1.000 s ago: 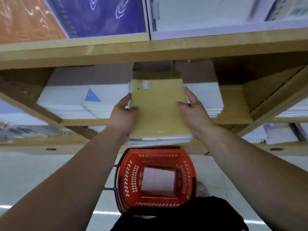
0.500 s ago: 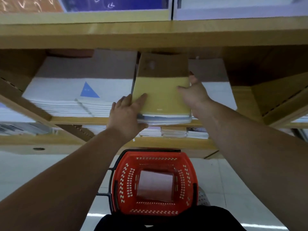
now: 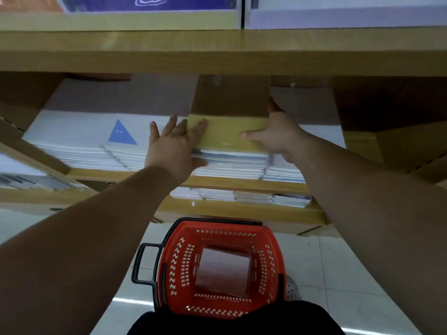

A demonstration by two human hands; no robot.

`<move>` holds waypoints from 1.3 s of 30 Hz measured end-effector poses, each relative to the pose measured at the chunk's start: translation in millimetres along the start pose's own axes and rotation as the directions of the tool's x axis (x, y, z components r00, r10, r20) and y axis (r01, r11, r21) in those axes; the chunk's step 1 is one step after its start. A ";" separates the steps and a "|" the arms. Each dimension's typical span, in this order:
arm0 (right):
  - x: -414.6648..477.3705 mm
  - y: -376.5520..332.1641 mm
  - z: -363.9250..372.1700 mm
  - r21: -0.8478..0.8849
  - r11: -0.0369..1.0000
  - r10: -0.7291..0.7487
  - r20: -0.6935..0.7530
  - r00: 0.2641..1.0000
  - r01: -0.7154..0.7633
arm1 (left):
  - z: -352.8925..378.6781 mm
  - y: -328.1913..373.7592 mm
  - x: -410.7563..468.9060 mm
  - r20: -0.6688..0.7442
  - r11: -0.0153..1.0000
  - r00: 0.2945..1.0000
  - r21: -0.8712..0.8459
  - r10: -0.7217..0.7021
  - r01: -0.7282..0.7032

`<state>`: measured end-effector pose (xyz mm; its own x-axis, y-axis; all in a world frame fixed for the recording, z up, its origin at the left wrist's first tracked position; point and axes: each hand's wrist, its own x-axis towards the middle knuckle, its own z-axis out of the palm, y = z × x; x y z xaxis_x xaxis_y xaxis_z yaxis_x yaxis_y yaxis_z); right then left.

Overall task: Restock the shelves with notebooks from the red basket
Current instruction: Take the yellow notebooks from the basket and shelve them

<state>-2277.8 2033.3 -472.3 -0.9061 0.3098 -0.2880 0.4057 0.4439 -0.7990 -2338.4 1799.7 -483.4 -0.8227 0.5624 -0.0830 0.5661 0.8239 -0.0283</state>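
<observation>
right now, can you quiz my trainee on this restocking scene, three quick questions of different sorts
1. True or false: the yellow stack lies on the middle shelf, with the left hand and right hand at its two sides.
2. Multiple choice: what mark is on the white stack left of the yellow one? A) red circle B) blue triangle C) green star
3. Fill in: the red basket stands on the ____ below the shelves, and something flat and pale lies in it.

Key: 1 true; 2 B; 3 floor
</observation>
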 end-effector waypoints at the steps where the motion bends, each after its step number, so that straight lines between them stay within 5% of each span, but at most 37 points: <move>1: 2.7 -1.1 -1.8 -0.016 1.000 0.009 0.001 1.000 -0.009 | -1.7 -1.7 3.9 0.017 1.000 1.000 -0.027 -0.002 0.002; 7: -1.9 3.1 4.4 0.132 0.990 0.063 -0.082 0.995 -0.051 | -7.7 9.0 2.1 0.065 0.928 0.997 -0.368 -0.046 0.067; 10: -6.3 8.0 13.2 0.233 0.969 0.113 -0.144 0.983 -0.077 | -19.7 20.7 -2.3 0.096 0.703 0.984 -0.689 -0.152 0.176; 16: -4.6 23.4 8.4 0.408 0.912 0.129 -0.178 0.976 -0.046 | -33.7 49.9 -12.6 0.085 0.288 0.967 -0.945 -0.242 0.155; 22: -18.7 38.7 -25.5 0.441 0.897 0.099 -0.258 0.961 0.026 | -34.2 86.9 -25.7 0.021 0.167 0.945 -0.983 -0.326 0.080; 27: -46.9 57.0 -67.5 0.470 0.872 0.061 -0.380 0.923 0.136 | -32.1 133.9 -22.3 0.057 0.193 0.946 -0.973 -0.320 0.124; 30: -61.8 82.5 -90.2 0.481 0.870 0.102 -0.399 0.911 0.113 | -22.2 163.4 -12.0 0.052 0.290 0.969 -0.949 -0.240 0.123; 33: -63.4 105.4 -102.4 0.453 0.886 0.118 -0.418 0.901 0.094 | -11.7 183.2 1.0 0.089 0.487 0.986 -0.861 -0.143 0.149; 36: -57.4 119.5 -99.3 0.406 0.912 0.121 -0.393 0.912 0.053 | -3.8 191.1 9.9 0.114 0.906 0.993 -0.416 -0.033 0.078; 39: -44.3 124.0 -90.5 0.383 0.923 0.121 -0.378 0.918 0.036 | 0.5 183.5 16.7 0.110 0.976 0.994 -0.216 0.001 0.023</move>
<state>-2176.5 2150.7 -510.9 -0.7372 0.6561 -0.1612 0.2957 0.0987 -0.9502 -2248.2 1960.2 -490.6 -0.8114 0.5522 -0.1917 0.5225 0.8322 0.1856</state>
